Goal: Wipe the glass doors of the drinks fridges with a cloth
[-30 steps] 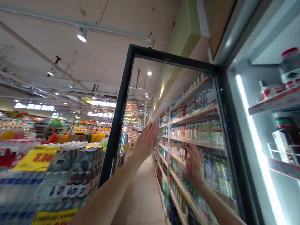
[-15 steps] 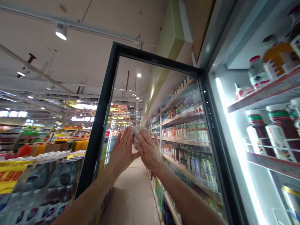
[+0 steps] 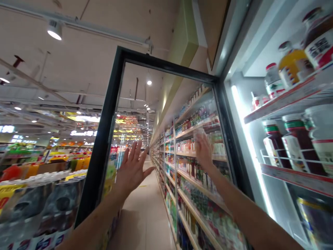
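A glass cooler door (image 3: 166, 66) with a black frame stands swung open in front of me. My left hand (image 3: 133, 170) has its fingers spread and its palm toward the pane. It looks to be resting on the glass, left of the middle. Toward the right side of the pane, my right hand (image 3: 205, 152) is smeared by motion. Its fingers press a pale, crumpled cloth (image 3: 199, 132) against the glass. Most of the cloth is hidden behind the fingers.
On the right, the lit cooler shelves (image 3: 283, 99) hold bottled drinks, among them dark red bottles (image 3: 277, 146) with green caps. Wrapped bottle packs (image 3: 49, 208) are stacked at the lower left. Through the glass show an aisle floor (image 3: 145, 208) and long stocked shelves (image 3: 182, 139).
My right hand has moved right across the pane with the cloth, away from my left hand. The left hand has stayed near its place, its fingers more spread. The view has shifted slightly.
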Demonstrator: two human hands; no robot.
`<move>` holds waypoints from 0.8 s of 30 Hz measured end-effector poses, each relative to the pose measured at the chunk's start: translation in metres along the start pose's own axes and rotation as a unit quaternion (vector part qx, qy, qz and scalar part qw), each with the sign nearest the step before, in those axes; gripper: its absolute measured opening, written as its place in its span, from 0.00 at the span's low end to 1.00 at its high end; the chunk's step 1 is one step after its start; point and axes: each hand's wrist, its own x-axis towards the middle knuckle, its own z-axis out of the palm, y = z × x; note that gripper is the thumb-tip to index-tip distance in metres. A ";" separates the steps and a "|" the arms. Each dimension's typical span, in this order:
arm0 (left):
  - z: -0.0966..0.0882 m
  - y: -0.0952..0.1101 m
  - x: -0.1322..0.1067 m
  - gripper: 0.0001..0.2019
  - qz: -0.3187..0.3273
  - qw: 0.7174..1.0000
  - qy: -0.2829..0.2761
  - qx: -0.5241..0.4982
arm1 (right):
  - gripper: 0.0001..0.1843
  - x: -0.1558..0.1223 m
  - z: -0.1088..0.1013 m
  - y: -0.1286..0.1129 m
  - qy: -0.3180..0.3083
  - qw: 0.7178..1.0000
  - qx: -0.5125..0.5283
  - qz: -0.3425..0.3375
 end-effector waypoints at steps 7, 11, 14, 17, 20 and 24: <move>0.002 -0.002 0.000 0.32 -0.006 1.000 0.006 -0.028 | 0.22 -0.054 0.024 -0.086 -0.066 0.944 0.033 -0.321; 0.005 -0.002 -0.001 0.32 -0.003 1.000 0.006 -0.023 | 0.22 -0.014 0.008 0.002 -0.046 0.987 -0.034 -0.148; 0.007 -0.001 -0.001 0.32 -0.006 1.000 0.005 -0.020 | 0.24 0.016 -0.003 0.057 -0.009 0.997 -0.065 0.041; 0.008 -0.001 -0.001 0.32 -0.007 1.000 0.011 -0.025 | 0.25 0.017 0.002 0.047 0.009 0.998 -0.045 0.046; 0.008 -0.001 -0.002 0.33 -0.012 0.999 0.017 -0.038 | 0.23 -0.002 0.018 -0.010 -0.040 0.993 -0.016 -0.110; 0.005 -0.001 -0.001 0.32 -0.015 0.998 0.007 -0.053 | 0.25 0.003 0.028 -0.064 -0.120 0.948 -0.006 -0.295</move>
